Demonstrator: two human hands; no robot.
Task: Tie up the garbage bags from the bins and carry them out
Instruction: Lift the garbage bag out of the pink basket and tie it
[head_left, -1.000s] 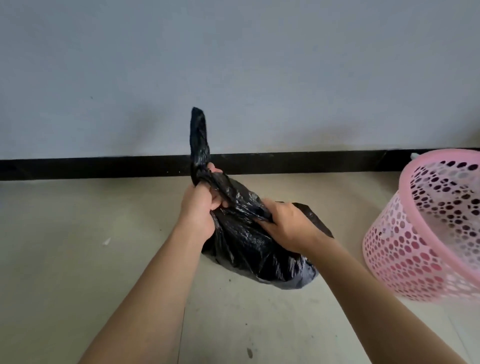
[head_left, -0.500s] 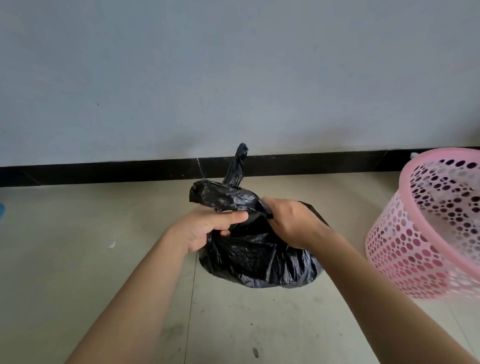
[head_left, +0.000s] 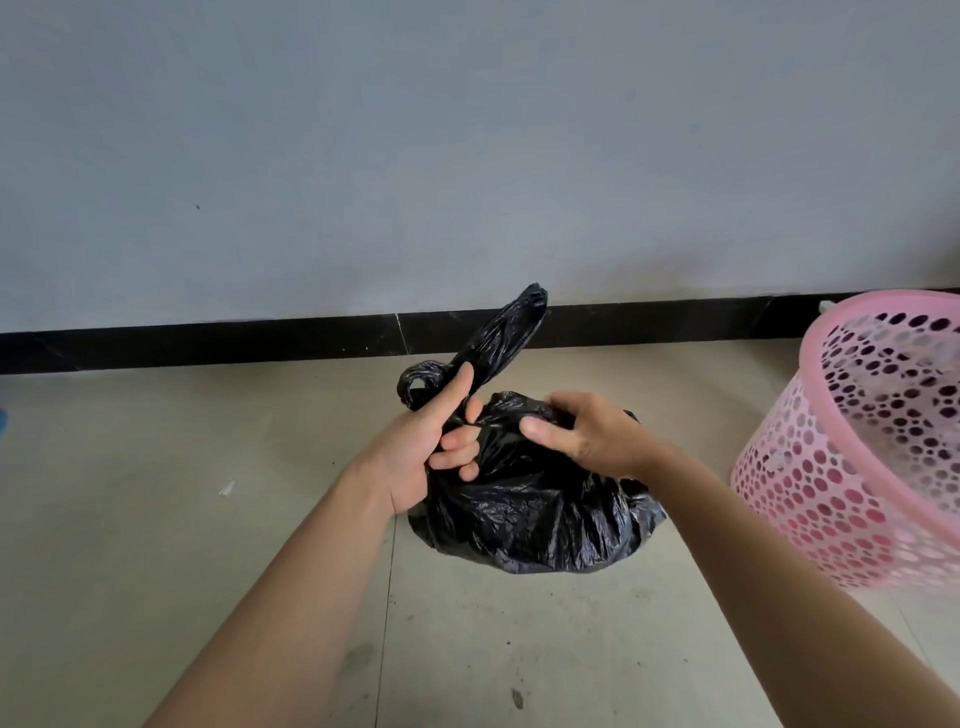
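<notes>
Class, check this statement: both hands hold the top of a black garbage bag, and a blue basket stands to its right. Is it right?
One detail is wrong: the basket is pink, not blue, as the head view shows. The left hand and right hand do hold the top of the black garbage bag, basket to its right.

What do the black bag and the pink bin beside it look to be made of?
Black bag: thin plastic film with a glossy finish, judging by its fine creases, its sheen and how tightly its neck twists. Pink bin: probably rigid moulded plastic, smooth and slightly shiny; its wall is pierced with round holes below a solid rim.
</notes>
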